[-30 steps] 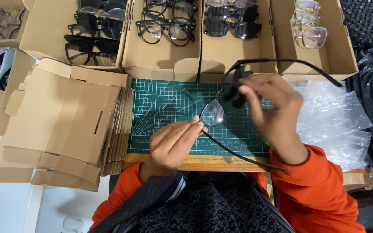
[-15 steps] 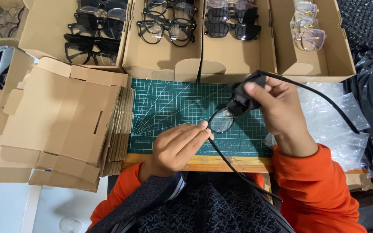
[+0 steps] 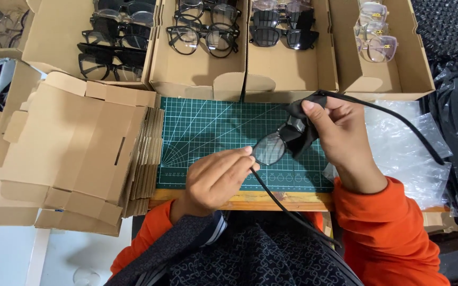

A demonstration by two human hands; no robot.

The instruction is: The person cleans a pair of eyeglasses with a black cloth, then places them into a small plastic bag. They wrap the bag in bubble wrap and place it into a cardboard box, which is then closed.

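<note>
A pair of black-framed glasses (image 3: 270,149) hangs over the green cutting mat (image 3: 208,132), its temples spread out toward me and to the right. My left hand (image 3: 216,180) pinches the frame's near corner by the left lens. My right hand (image 3: 340,135) presses a black cloth (image 3: 299,136) around the other lens and the bridge, hiding that lens.
Several open cardboard boxes (image 3: 287,74) of glasses line the far side. A stack of flat cardboard blanks (image 3: 75,153) lies left of the mat. Clear plastic bags (image 3: 404,153) and black wrapping lie to the right. The table's wooden edge (image 3: 250,200) runs just before my lap.
The glasses and both hands have shifted slightly right and lower over the mat. My right hand has turned the frame and moved the cloth over the right lens.
</note>
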